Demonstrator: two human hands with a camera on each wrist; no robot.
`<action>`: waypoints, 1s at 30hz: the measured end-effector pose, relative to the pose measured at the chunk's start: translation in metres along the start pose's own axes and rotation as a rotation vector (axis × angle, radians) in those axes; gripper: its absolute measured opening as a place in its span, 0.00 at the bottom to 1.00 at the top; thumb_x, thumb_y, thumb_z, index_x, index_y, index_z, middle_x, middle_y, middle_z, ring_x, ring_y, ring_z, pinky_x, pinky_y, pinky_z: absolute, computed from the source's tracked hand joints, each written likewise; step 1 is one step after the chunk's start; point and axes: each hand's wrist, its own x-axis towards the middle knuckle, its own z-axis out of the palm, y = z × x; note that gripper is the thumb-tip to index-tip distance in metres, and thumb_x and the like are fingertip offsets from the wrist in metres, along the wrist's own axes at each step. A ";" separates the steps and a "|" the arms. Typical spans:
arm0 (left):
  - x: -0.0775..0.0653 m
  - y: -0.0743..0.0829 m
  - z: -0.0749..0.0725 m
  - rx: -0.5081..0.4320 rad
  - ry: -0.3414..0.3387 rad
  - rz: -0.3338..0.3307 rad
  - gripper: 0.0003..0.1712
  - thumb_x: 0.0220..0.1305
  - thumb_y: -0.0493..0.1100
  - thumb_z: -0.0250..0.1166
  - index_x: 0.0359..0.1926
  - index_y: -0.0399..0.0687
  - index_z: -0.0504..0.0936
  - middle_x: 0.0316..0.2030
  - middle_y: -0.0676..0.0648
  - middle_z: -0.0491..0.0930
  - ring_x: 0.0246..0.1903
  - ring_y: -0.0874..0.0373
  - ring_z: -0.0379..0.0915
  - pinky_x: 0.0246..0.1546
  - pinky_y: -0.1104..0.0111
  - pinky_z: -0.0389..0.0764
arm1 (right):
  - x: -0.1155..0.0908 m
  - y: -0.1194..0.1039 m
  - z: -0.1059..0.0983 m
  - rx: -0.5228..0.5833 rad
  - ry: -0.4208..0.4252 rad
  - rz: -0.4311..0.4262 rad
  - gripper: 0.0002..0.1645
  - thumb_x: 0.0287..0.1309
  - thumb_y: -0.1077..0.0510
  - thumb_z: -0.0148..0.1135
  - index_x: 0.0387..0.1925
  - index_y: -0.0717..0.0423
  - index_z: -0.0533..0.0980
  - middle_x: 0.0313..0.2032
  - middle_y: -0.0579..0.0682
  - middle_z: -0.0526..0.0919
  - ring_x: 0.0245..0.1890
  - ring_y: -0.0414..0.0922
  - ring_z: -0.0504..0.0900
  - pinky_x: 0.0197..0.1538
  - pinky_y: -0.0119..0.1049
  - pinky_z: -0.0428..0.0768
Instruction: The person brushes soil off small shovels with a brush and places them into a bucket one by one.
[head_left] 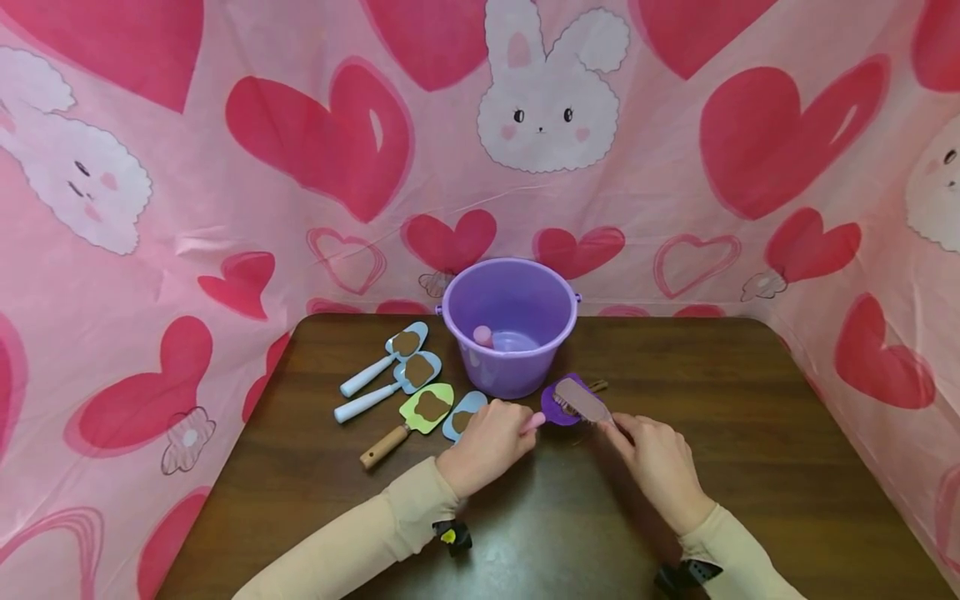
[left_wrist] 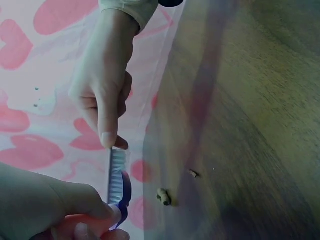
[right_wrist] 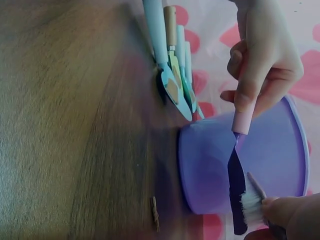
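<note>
My left hand (head_left: 487, 442) grips the pink handle of a small purple trowel (head_left: 551, 408). In my right hand (head_left: 663, 467) is a flat-backed brush (head_left: 585, 400), pinched at its near end. Its pale bristles (right_wrist: 252, 207) meet the trowel's blade, as the right wrist view shows. The blade is tilted on edge there, off the table. A brown twisted scrap (left_wrist: 163, 196) lies on the table below, with a smaller bit (left_wrist: 194, 173) beside it. Right behind the trowel stands a purple bucket (head_left: 510, 371), a pink handle end (head_left: 483, 336) inside it.
Two light-blue trowels (head_left: 367, 404) and a green one with a wooden handle (head_left: 386, 447) lie left of the bucket, brown patches on their blades. Another blue trowel (head_left: 467, 408) is partly hidden by my left hand. Pink heart-and-rabbit cloth (head_left: 450, 167) surrounds the table.
</note>
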 end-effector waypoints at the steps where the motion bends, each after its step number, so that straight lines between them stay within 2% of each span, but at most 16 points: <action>1: 0.000 0.000 0.000 0.003 0.003 0.001 0.29 0.71 0.43 0.68 0.16 0.52 0.62 0.16 0.57 0.51 0.17 0.62 0.54 0.19 0.73 0.59 | 0.000 0.001 0.000 -0.001 0.002 0.006 0.11 0.64 0.53 0.72 0.40 0.57 0.88 0.33 0.55 0.89 0.30 0.59 0.87 0.28 0.57 0.79; 5: -0.001 -0.001 0.000 0.025 0.002 0.002 0.30 0.70 0.44 0.68 0.16 0.52 0.61 0.16 0.57 0.50 0.17 0.62 0.53 0.19 0.73 0.58 | 0.001 0.004 0.000 -0.004 0.030 0.005 0.10 0.63 0.55 0.73 0.40 0.58 0.87 0.33 0.56 0.89 0.30 0.59 0.88 0.29 0.58 0.80; 12: 0.001 -0.001 0.001 0.023 0.002 0.004 0.29 0.71 0.44 0.68 0.16 0.52 0.62 0.16 0.57 0.51 0.17 0.61 0.55 0.20 0.72 0.61 | -0.001 -0.002 0.004 0.022 0.013 -0.129 0.08 0.58 0.56 0.77 0.38 0.54 0.87 0.30 0.47 0.87 0.25 0.44 0.84 0.28 0.45 0.80; 15: 0.000 0.000 0.001 0.016 -0.005 -0.003 0.28 0.71 0.44 0.68 0.16 0.52 0.63 0.16 0.57 0.52 0.18 0.61 0.56 0.21 0.72 0.62 | -0.001 -0.004 0.002 0.006 0.001 -0.090 0.07 0.59 0.55 0.76 0.36 0.52 0.86 0.28 0.45 0.86 0.23 0.44 0.82 0.25 0.45 0.77; 21: -0.001 0.000 0.003 -0.002 -0.008 -0.020 0.28 0.71 0.44 0.67 0.17 0.52 0.63 0.16 0.57 0.52 0.18 0.62 0.55 0.19 0.72 0.61 | 0.000 0.001 0.001 -0.004 -0.007 -0.009 0.07 0.62 0.54 0.74 0.36 0.53 0.86 0.29 0.49 0.87 0.25 0.51 0.84 0.26 0.53 0.77; 26: -0.001 -0.002 0.003 -0.007 -0.022 -0.024 0.28 0.71 0.44 0.67 0.17 0.52 0.63 0.16 0.57 0.52 0.17 0.63 0.55 0.20 0.72 0.61 | 0.001 0.006 0.001 -0.012 0.012 -0.002 0.08 0.64 0.54 0.72 0.36 0.55 0.86 0.31 0.52 0.88 0.27 0.55 0.87 0.27 0.55 0.79; 30: -0.002 -0.002 0.003 -0.013 -0.025 -0.031 0.28 0.72 0.44 0.67 0.16 0.52 0.63 0.16 0.57 0.52 0.17 0.62 0.55 0.20 0.72 0.60 | 0.002 0.006 0.003 -0.005 0.032 -0.034 0.07 0.62 0.55 0.73 0.36 0.55 0.86 0.29 0.51 0.88 0.27 0.52 0.86 0.28 0.53 0.79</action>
